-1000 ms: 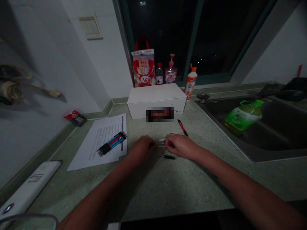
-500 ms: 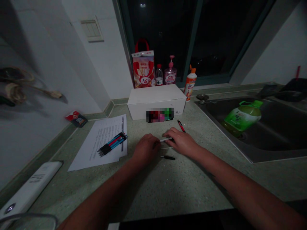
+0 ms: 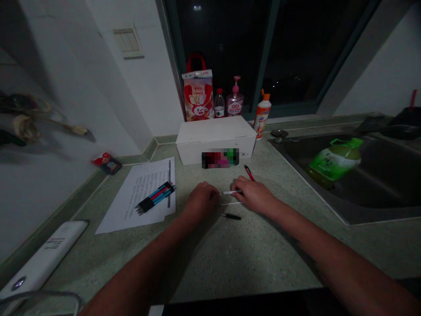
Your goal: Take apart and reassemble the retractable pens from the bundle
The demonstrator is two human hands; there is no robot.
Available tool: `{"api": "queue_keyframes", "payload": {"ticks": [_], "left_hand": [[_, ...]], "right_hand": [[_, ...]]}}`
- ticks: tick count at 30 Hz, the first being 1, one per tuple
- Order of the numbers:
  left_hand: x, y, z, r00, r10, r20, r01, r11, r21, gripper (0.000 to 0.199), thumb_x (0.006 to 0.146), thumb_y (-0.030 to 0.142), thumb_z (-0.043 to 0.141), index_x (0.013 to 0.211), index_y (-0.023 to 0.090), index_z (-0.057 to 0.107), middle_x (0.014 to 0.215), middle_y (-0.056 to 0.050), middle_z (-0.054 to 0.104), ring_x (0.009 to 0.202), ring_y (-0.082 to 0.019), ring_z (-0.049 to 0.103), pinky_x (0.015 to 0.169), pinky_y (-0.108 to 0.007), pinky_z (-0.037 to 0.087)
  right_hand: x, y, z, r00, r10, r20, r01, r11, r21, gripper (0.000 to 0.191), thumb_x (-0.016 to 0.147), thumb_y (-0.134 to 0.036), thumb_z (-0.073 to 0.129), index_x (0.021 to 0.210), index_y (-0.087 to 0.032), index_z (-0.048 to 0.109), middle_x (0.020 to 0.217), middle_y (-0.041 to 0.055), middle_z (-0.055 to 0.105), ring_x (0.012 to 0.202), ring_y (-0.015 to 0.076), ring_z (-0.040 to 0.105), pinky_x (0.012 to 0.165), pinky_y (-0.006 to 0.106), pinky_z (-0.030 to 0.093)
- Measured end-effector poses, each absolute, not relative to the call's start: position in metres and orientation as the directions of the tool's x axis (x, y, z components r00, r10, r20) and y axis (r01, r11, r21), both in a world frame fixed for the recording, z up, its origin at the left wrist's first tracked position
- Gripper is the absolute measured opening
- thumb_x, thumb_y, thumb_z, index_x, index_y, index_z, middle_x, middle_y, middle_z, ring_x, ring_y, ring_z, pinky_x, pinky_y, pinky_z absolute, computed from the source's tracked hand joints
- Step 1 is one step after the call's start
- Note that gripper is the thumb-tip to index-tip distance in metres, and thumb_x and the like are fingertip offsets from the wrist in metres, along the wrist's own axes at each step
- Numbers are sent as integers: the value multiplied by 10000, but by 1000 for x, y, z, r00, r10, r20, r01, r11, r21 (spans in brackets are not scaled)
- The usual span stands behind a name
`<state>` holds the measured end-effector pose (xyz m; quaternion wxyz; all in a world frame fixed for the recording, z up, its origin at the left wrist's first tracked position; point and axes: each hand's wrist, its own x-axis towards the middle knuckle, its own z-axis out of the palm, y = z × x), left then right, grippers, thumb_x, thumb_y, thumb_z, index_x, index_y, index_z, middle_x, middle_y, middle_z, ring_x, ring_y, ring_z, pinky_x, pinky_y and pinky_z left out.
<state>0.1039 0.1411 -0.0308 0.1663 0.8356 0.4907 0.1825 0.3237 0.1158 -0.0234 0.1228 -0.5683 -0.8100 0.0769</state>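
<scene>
My right hand [image 3: 255, 193] pinches a short white pen tube [image 3: 227, 192], whose end points left. Facing it, my left hand [image 3: 201, 201] has its fingers pressed together; whatever may be between them is too small or hidden to tell. A narrow gap parts the left fingertips from the tube. Just below, a thin white pen refill [image 3: 230, 203] lies on the counter, its right end near my right hand. Closer to me is a black pen part [image 3: 232, 216] with a pointed tip. Beyond my right hand rests a red and black pen piece [image 3: 249, 172].
Several pens [image 3: 156, 198] lie on printed sheets [image 3: 123, 206] at left. A white box [image 3: 213, 131] stands behind my hands, bottles and a bag behind it. At right, the sink [image 3: 342, 210] holds a green jug [image 3: 338, 160]. A white power strip [image 3: 49, 250] lies at left.
My right hand has shifted slightly right with the white tube, drawing its end away from my left fingertips. The loose pen parts on the counter have stayed put.
</scene>
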Motion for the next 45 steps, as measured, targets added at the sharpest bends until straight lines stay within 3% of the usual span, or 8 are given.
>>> {"api": "queue_keyframes", "payload": {"ticks": [7, 14, 19, 23, 26, 35, 39, 45], "left_hand": [[101, 142, -32, 454, 868, 198, 690, -484, 538, 133, 903, 159, 641, 885, 174, 771, 909, -47, 705, 907, -206, 630, 845, -321, 488], [99, 140, -28, 315, 934, 169, 647, -342, 682, 66, 901, 186, 688, 919, 167, 748, 944, -47, 705, 842, -190, 626, 797, -318, 500], [97, 134, -26, 512, 845, 154, 663, -502, 555, 44, 874, 190, 739, 907, 168, 759, 953, -72, 711, 945, -241, 637, 852, -349, 487], [99, 130, -25, 636, 764, 107, 675, -619, 401, 66, 901, 168, 695, 910, 167, 760, 976, -92, 717, 973, -258, 642, 888, -374, 487], [101, 132, -27, 634, 768, 93, 710, -625, 326, 114, 924, 138, 640, 908, 163, 751, 979, -100, 717, 977, -264, 641, 895, -388, 488], [83, 143, -21, 402, 852, 335, 738, -518, 433, 197, 1002, 171, 547, 957, 170, 738, 945, -74, 728, 941, -247, 639, 853, -359, 479], [77, 146, -20, 382, 813, 440, 730, -558, 396, 224, 1027, 210, 530, 1009, 164, 748, 971, -84, 741, 949, -253, 635, 877, -376, 474], [76, 146, -22, 443, 788, 428, 741, -591, 320, 252, 1041, 218, 501, 995, 191, 747, 943, -62, 732, 907, -239, 626, 864, -377, 474]], "right_hand": [[319, 113, -23, -355, 927, 122, 874, 375, -307, 44, 998, -208, 651, 1026, -204, 684, 1059, 60, 685, 962, 224, 678, 761, 305, 444], [318, 114, -28, -364, 904, 223, 809, 425, -406, 118, 1009, -188, 590, 1109, -205, 649, 1098, 76, 704, 971, 226, 679, 822, 328, 479], [319, 116, -29, -261, 917, 301, 794, 382, -473, 234, 1005, -207, 544, 1227, -203, 618, 1127, 89, 718, 947, 227, 689, 792, 328, 482], [320, 116, -27, -224, 929, 295, 817, 344, -463, 197, 994, -230, 558, 1169, -203, 644, 1036, 72, 732, 873, 224, 682, 745, 335, 472], [322, 118, -28, -244, 903, 355, 815, 389, -430, 143, 1018, -240, 537, 1091, -202, 654, 1033, 82, 725, 957, 249, 669, 829, 368, 489], [335, 125, -31, -240, 879, 411, 874, 380, -303, 204, 1042, -166, 486, 1120, -188, 673, 1054, 114, 723, 994, 273, 672, 869, 400, 507], [333, 124, -30, -259, 875, 410, 879, 389, -276, 211, 1037, -148, 514, 1150, -193, 686, 1070, 100, 722, 1027, 275, 670, 907, 408, 510], [329, 121, -28, -301, 864, 403, 881, 414, -230, 221, 1044, -148, 512, 1153, -202, 697, 1066, 93, 719, 1020, 276, 663, 928, 420, 512]]}}
